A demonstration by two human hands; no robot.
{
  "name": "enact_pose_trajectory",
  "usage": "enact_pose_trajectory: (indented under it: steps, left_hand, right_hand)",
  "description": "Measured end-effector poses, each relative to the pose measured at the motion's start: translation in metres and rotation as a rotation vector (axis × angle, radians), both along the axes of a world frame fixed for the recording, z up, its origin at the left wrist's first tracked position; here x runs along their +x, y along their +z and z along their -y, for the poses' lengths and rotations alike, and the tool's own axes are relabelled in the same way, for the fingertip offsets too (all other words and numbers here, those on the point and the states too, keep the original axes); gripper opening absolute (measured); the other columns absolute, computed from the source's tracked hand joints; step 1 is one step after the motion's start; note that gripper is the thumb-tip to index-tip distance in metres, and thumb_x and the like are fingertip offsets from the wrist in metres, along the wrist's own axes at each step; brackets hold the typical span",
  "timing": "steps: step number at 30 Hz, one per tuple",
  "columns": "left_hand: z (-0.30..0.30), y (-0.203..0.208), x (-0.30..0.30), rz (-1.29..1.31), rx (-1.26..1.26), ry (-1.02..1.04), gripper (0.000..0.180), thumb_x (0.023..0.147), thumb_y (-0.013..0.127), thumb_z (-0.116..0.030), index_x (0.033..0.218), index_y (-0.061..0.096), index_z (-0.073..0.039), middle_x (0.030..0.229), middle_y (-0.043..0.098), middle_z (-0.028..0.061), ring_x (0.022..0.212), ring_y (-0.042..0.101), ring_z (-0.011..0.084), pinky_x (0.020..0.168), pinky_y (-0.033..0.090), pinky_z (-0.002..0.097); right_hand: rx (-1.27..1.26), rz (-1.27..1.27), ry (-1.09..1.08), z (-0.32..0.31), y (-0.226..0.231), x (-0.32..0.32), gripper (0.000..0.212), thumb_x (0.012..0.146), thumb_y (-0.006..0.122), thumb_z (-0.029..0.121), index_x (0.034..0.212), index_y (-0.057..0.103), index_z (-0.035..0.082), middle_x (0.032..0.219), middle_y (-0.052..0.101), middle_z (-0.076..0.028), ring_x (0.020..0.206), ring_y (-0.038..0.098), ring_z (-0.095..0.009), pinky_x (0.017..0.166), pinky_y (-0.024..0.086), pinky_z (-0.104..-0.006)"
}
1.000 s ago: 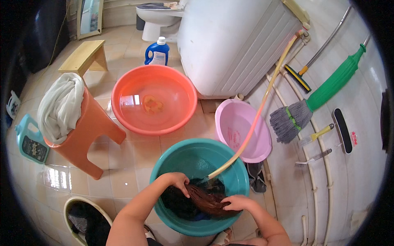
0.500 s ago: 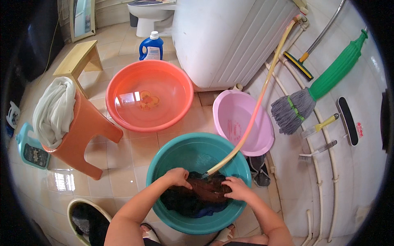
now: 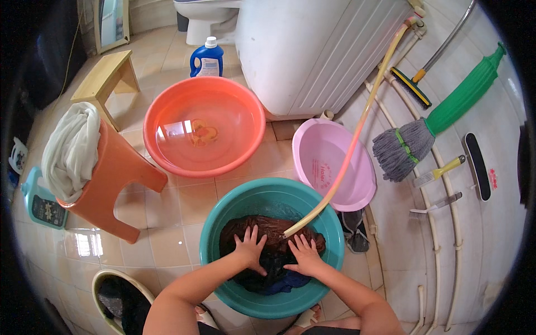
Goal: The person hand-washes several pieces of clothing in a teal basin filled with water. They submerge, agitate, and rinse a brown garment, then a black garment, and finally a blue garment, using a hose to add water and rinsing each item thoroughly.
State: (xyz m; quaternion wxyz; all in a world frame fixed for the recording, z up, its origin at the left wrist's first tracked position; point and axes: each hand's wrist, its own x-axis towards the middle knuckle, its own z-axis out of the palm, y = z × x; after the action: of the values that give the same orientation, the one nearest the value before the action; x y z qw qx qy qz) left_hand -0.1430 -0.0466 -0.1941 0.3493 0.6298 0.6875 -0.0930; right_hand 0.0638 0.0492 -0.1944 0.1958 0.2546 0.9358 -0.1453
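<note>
Spreading their fingers (image 3: 254, 234) wide, gripping nothing I can see, the left hand (image 3: 249, 253) and right hand (image 3: 305, 255) lie on the wet brown and dark clothes (image 3: 272, 263) inside the green tub (image 3: 245, 202), the yellow hose (image 3: 325, 200) ending between them, a pink basin (image 3: 317, 146) just beyond.

A brown cloth (image 3: 272, 225), wet and glossy, lies crumpled in shallow folds across the far part of a round teal basin (image 3: 240, 202), its right end bunched near the wall; a black cloth (image 3: 273, 269) lies rumpled on the near side of it, touching it; a dark blue piece (image 3: 287, 282) shows at the near edge of the heap; the basin stands upright on the tiled floor (image 3: 167, 245).
</note>
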Motion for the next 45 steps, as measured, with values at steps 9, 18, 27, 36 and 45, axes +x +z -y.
enact_pose_trajectory:
  steps: [9,18,27,36,45]
  left_hand:
    - [-0.013,-0.029,-0.002,-0.087,-0.031,-0.019,0.139,0.036,0.08,-0.063,0.143,0.002,-0.016,0.146,0.005,0.0193,0.133,0.008,0.0401,0.099,0.018,0.0648]
    - [-0.01,-0.034,-0.009,0.038,0.008,0.005,0.123,0.042,0.08,-0.058,0.14,0.018,-0.016,0.142,0.02,0.0168,0.132,0.016,0.0356,0.101,0.019,0.0599]
    - [-0.015,-0.04,-0.02,0.045,0.37,0.123,0.042,0.063,0.074,-0.04,0.095,0.066,-0.015,0.101,0.051,0.0121,0.103,0.045,0.0309,0.084,0.039,0.0449]
    - [-0.005,-0.033,-0.013,0.02,0.431,-0.036,0.044,0.059,0.075,-0.041,0.09,0.066,-0.012,0.092,0.054,0.0079,0.097,0.046,0.0271,0.077,0.039,0.0392]
    - [-0.006,-0.043,-0.017,0.132,0.505,0.125,0.033,0.068,0.07,-0.038,0.084,0.064,-0.01,0.087,0.053,0.01,0.089,0.049,0.0293,0.075,0.041,0.0418]
  right_hand:
    - [0.078,0.189,0.139,-0.018,-0.059,-0.021,0.122,0.049,0.064,0.075,0.135,0.026,-0.002,0.139,0.022,-0.023,0.132,0.011,-0.039,0.104,0.003,-0.059]
    - [-0.017,0.358,0.105,-0.03,-0.075,-0.034,0.118,0.056,0.069,0.064,0.138,0.017,-0.001,0.142,0.019,-0.022,0.133,0.01,-0.038,0.107,0.003,-0.0542]
    - [-0.293,-0.149,-0.354,-0.036,-0.039,-0.026,0.05,0.069,0.069,0.027,0.111,0.056,0.003,0.116,0.053,-0.018,0.105,0.052,-0.03,0.09,0.042,-0.0354]
    - [-1.168,-0.618,-0.908,-0.05,-0.014,-0.024,0.043,0.084,0.062,0.028,0.114,0.05,0.001,0.11,0.056,-0.009,0.101,0.053,-0.018,0.087,0.044,-0.0299]
    - [-1.097,-0.951,-1.073,-0.08,-0.001,-0.029,0.034,0.093,0.044,0.031,0.094,0.053,-0.002,0.09,0.058,-0.012,0.084,0.06,-0.023,0.075,0.049,-0.0328]
